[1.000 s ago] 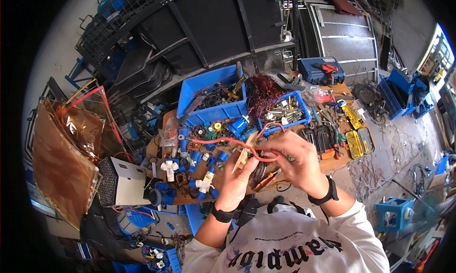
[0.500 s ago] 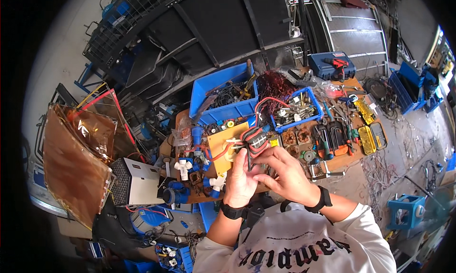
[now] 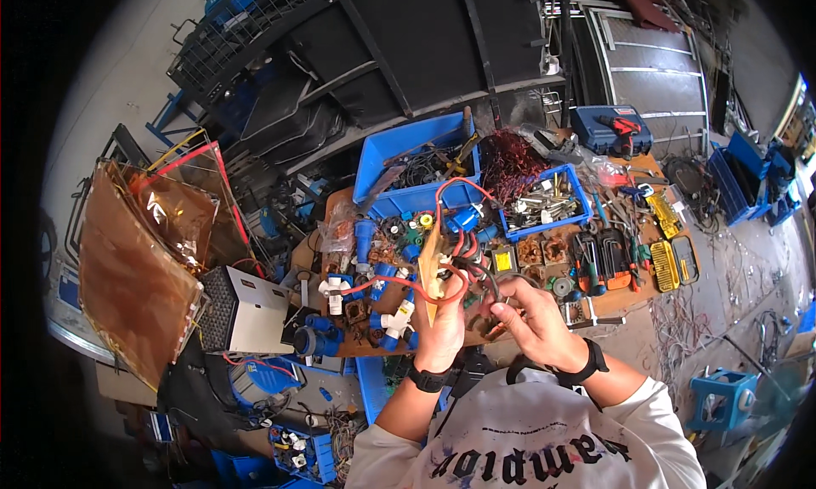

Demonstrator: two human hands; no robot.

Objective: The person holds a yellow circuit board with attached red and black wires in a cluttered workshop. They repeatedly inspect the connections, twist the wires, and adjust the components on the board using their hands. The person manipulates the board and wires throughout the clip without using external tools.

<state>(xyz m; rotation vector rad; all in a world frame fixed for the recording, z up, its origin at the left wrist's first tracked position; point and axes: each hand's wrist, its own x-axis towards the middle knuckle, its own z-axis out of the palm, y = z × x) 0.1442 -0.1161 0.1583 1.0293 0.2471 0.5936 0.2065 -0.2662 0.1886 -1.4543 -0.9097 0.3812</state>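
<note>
My left hand [image 3: 439, 334] is closed around a thin yellow board [image 3: 430, 259], held above the bench and turned nearly edge-on. On the board's right side sits a wound bundle of thick red and black wire [image 3: 469, 249]; my left fingers and the board partly hide it. One red lead [image 3: 442, 191] arches up from the board, and another red lead [image 3: 395, 280] runs left toward white pipe-like fittings. Close by on the right, my right hand [image 3: 537, 323] pinches a dark wire [image 3: 493, 292] between thumb and fingers.
On the wooden bench [image 3: 625, 298] stand a large blue bin [image 3: 416, 196] of cables and a smaller blue tray [image 3: 548, 204] of bolts. Hand tools [image 3: 599, 255] and yellow bit cases [image 3: 665, 264] lie to the right. Blue-and-white connectors [image 3: 395, 319] are left of my hands.
The yellow board has turned from face-on to nearly edge-on, and the wire bundle has turned with it. My right hand has moved right, apart from my left, with the dark wire pinched.
</note>
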